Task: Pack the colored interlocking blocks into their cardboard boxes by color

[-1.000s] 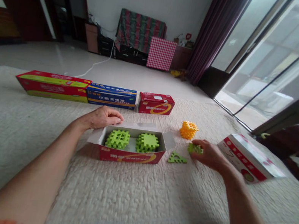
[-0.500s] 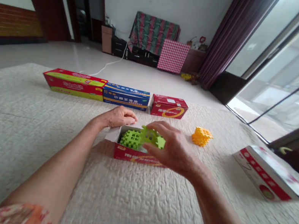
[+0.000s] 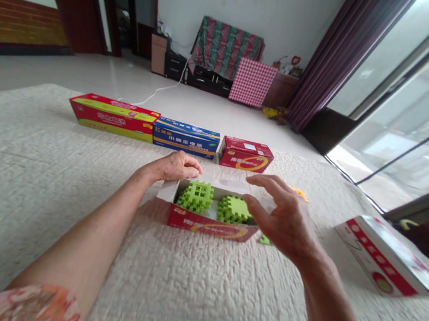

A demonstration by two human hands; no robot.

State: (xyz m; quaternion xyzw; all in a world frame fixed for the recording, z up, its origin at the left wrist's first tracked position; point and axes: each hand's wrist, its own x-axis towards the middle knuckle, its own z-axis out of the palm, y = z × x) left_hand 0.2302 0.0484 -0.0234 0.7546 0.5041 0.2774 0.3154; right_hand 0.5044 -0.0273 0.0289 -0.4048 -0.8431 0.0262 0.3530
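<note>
On the quilted cover (image 3: 192, 284), a long red-and-green box (image 3: 114, 119) lies far left, meeting a blue box (image 3: 185, 139). The left hand (image 3: 176, 166) rests at the open red box's (image 3: 209, 226) far left corner, fingers curled; whether they grip a flap I cannot tell. Inside sit a left green stack (image 3: 196, 196) and a right green stack (image 3: 233, 209). The right hand (image 3: 284, 209), fingers spread wide and holding nothing, hovers by the right end, near an orange piece (image 3: 301, 194) and left of a white-and-red carton (image 3: 391, 261).
</note>
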